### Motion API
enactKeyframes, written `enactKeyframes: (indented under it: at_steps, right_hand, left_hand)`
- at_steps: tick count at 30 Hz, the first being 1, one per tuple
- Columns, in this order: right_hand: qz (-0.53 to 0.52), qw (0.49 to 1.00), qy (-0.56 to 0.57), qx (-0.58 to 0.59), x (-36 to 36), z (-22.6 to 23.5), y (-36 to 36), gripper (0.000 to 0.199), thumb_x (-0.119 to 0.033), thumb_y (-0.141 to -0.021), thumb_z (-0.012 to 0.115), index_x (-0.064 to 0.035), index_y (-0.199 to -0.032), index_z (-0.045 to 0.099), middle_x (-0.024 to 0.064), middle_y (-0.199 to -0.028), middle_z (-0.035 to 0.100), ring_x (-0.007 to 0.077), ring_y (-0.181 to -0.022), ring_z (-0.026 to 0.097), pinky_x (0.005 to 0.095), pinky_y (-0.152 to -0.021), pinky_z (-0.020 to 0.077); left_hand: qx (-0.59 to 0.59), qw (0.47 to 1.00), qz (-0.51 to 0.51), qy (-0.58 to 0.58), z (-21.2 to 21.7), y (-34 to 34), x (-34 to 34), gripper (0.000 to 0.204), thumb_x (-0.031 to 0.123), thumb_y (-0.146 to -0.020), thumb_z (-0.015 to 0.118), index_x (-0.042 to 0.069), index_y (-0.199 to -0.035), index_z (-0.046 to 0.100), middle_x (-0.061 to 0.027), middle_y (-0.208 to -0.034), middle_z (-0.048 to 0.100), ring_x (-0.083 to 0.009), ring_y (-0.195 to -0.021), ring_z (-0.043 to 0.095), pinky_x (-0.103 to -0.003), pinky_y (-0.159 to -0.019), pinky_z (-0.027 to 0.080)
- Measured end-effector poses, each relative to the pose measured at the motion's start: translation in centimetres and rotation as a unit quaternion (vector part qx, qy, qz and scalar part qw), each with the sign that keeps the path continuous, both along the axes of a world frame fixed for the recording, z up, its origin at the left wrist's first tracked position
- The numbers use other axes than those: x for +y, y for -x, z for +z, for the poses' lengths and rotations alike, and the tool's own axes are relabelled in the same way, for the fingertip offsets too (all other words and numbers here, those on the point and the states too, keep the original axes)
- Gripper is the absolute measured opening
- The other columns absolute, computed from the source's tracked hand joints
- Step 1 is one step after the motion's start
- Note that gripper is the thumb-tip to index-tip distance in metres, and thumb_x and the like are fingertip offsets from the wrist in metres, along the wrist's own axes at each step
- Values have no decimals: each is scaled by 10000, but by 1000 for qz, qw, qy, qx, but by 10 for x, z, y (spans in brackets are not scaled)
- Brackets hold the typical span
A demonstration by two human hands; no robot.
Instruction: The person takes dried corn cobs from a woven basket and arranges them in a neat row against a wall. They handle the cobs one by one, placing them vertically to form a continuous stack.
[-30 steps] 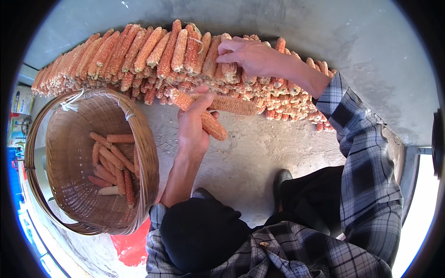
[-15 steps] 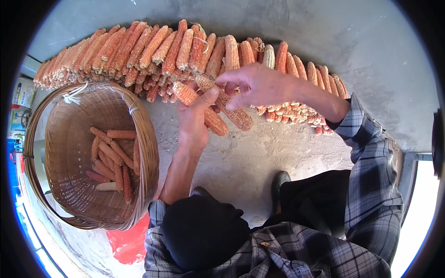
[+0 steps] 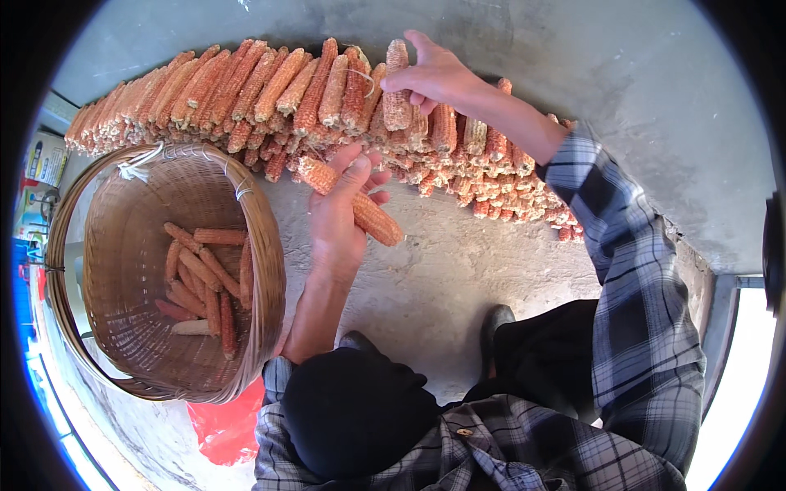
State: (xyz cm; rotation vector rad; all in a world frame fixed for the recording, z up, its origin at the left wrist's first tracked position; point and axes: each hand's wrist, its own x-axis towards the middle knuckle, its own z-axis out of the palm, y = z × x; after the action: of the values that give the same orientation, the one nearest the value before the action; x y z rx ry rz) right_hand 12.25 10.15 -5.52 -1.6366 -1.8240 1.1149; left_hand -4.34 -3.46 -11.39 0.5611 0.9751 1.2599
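Up close, the left hand (image 3: 342, 221) is wrapped around a corn cob (image 3: 354, 202) that lies slantwise across its palm, thumb over the top and fingers curled beneath, both ends sticking out. It hangs over the concrete floor (image 3: 458, 278), between the basket (image 3: 262, 245) and the pile (image 3: 270, 90). The right hand (image 3: 430, 78) reaches further out, pinching the upper part of another cob (image 3: 397, 86) that stands nearly upright against the stack, thumb on one side and fingers fanned on the other.

That pile runs in a long row along the foot of the grey wall (image 3: 622, 98), cobs leaning side by side and layered. The woven basket tilts at the person's left, a handful of cobs (image 3: 201, 278) lying at its bottom. A red plastic bag (image 3: 225, 425) shows under its lower rim.

Risks, as I judge them: drawing the upright cob out could loosen its neighbours and send them rolling across the floor. The left hand's cob, gripped only around its middle, could slip free. The tilted basket might tip if a cob strikes its rim.
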Motion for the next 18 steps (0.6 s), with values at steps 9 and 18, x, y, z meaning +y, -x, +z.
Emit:
enactKeyframes:
  at_steps: [9,18]
  right_hand:
    - [53,936,-114,-327,27,-28,11,640,-462,-782,630,-60,-1269,524,128,-911,670,276,-881,652,409,-824,511]
    - [219,873,-342,-269,38,-53,-5,658,-641,-885,427,-103,-1230,585,130,-1290,535,315,-1224,469,460,-1015,374]
  left_hand:
    - [-7,1000,6,14,-8,5,-1,397,164,-884,624,-15,-1217,506,-128,-1023,638,-159,-785,611,-281,-649,514]
    - [-4,1000,-11,21,-18,6,3,306,181,-902,603,40,-1169,549,-87,-976,617,-141,-746,583,-282,-612,497]
